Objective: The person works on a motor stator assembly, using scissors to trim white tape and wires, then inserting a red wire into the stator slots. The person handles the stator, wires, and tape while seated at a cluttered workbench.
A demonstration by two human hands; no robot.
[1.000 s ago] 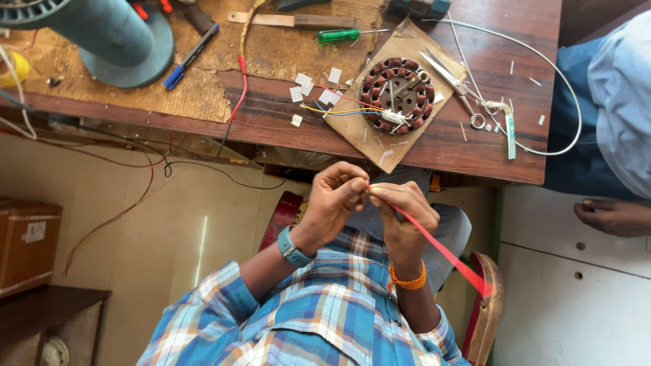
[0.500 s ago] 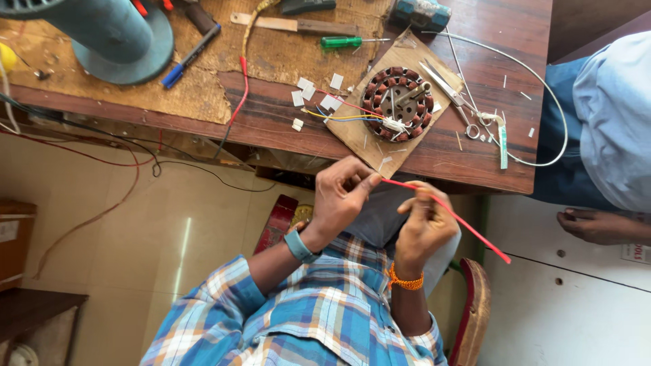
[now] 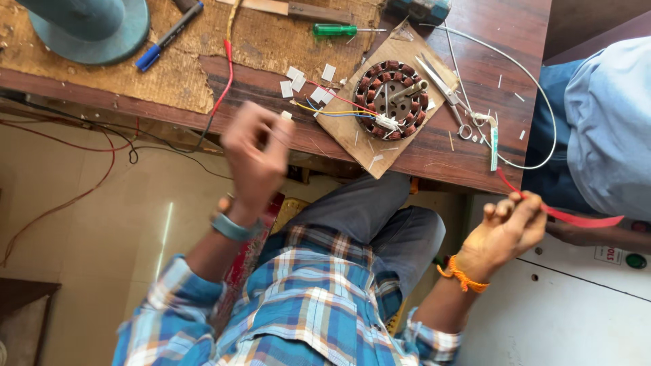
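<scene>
My right hand (image 3: 508, 227) is out to the right, below the table edge, pinching a thin red strip (image 3: 576, 218) that runs off to the right. My left hand (image 3: 254, 159) is raised in front of the wooden table (image 3: 475, 156) and is blurred by motion, its fingers curled; I cannot make out anything in it. On the table beyond it, a round motor stator with copper windings (image 3: 392, 100) lies on a small wooden board (image 3: 352, 135), with coloured wires leading off it.
Scissors (image 3: 441, 81), a green screwdriver (image 3: 336, 30), a blue marker (image 3: 166, 37), small white paper pieces (image 3: 298, 81), a white cable loop (image 3: 536, 135) and a teal round base (image 3: 88, 27) lie on the table. Another person in blue (image 3: 603, 122) sits at right. Wires hang left.
My hands were together on the red strip; they have separated. The right hand carried the strip out to the right, and the left hand swung left and up.
</scene>
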